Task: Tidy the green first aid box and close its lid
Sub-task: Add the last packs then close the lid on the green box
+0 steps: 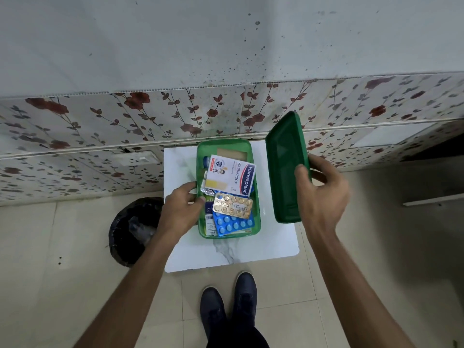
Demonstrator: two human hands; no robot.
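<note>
The green first aid box (256, 222) stands open on a small white marbled table (266, 244). Inside lie a Hansaplast plaster pack (232, 175), a gold blister strip (232, 205), a blue blister strip (232, 226) and other small packets. My left hand (182, 208) grips the box's left wall, thumb over the rim. My right hand (322, 194) holds the dark green lid (285, 167) tilted in the air, to the right of the box and apart from it.
A black-lined waste bin (133, 231) stands on the floor left of the table. A wall with floral tiles (150, 114) runs behind the table. My dark shoes (229, 305) stand on the beige floor tiles just in front of the table.
</note>
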